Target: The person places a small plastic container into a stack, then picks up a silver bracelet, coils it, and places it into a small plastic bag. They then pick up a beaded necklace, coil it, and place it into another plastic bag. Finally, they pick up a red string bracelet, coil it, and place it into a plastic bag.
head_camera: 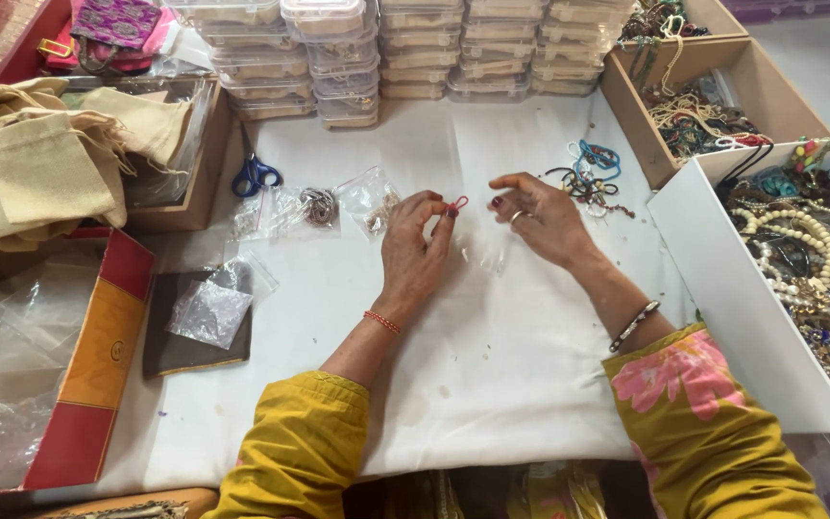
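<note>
Left hand (415,245), frame centre: thumb and forefinger pinched on small red loop (457,203), held just above white table cover (492,365); wrist w/ red thread band.
Right hand (542,219), just right of centre: fingers loosely spread, nothing clearly gripped; ring on one finger, metal bangle on wrist. Fingertips point toward the red loop, near but apart.
Clear small bag (485,252): lying on cover between and below both hands, hard to make out.

Other items:
- Blue-handled scissors (256,176), upper left of centre, flat on cover.
- Clear pouches w/ small trinkets (324,207), left of left hand.
- Tangle of cords, blue and dark (590,178), just above right hand.
- Stacks of clear plastic boxes (386,53), top centre.
- White tray (722,279), right edge, full of beads and necklaces.
- Brown compartment box (641,115), upper right, more jewellery.
- Cloth drawstring bags (40,159), upper left.
- Dark pad w/ clear bag on it (189,336), lower left of centre.
- Red-and-orange box (98,365), lower left, holding clear plastic bags.
- Yellow sleeves, bottom of frame.
</note>
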